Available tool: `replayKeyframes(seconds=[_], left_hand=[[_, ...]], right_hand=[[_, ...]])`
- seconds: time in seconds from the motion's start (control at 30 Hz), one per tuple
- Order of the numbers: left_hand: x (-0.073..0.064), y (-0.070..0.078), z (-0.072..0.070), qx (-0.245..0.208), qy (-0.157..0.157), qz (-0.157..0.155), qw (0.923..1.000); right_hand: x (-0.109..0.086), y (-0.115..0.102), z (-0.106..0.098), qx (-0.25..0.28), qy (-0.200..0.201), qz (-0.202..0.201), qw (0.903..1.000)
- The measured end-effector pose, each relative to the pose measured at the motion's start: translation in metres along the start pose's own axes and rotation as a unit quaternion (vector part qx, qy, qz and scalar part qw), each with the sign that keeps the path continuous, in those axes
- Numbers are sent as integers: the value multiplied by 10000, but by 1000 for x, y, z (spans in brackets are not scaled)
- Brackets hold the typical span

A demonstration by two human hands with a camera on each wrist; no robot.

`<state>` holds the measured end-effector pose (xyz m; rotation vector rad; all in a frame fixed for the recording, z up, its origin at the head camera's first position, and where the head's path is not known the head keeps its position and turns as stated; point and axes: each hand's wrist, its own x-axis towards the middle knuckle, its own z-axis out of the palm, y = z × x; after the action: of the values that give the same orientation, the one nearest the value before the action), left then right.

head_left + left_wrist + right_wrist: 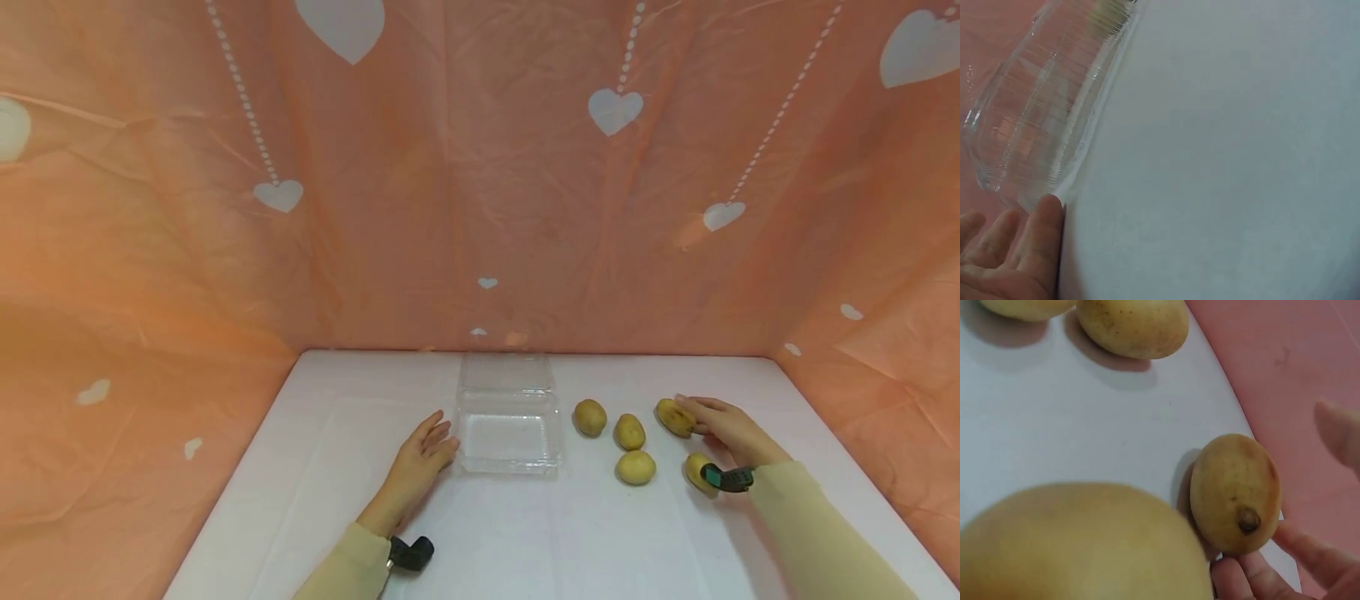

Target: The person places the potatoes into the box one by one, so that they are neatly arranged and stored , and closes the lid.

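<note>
My right hand (731,429) reaches over the table to a yellow-brown potato (675,418) with a dark spot, seen close in the right wrist view. Fingers (1266,575) meet the potato's edge there, while another digit stands apart in the air. Under that wrist lies a second potato (699,472), large in the foreground of the right wrist view. My left hand (420,462) has its fingers loosely extended and holds nothing. Its fingertips are right at the left side of a clear plastic clamshell box (558,442), whose lid (504,372) is folded back.
Between the box and my right hand lie three more potatoes, a brownish one (590,417), a middle one (630,432) and a paler one (636,468). A white cloth covers the table (525,533). Orange sheeting (465,208) with white hearts hangs around its back and sides.
</note>
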<state>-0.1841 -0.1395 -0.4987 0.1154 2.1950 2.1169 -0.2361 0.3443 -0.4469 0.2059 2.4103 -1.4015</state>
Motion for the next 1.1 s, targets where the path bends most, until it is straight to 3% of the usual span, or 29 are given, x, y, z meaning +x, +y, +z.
replayKeyframes(seconds=[0.1,0.53,0.93,1.1], left_hand=[[1,0,1,-201,-21,-35,9998],[-1,-3,1,-182,-212,8,9996],[0,-2,2,-232,-221,-77,9995],[-2,0,2,-257,-232,-138,9993]], right_hand=[[1,-2,1,-6,-11,69,10000],[5,0,3,-4,75,126,9999],[11,-4,4,-517,375,189,9978],[8,-8,13,-265,482,91,9984]])
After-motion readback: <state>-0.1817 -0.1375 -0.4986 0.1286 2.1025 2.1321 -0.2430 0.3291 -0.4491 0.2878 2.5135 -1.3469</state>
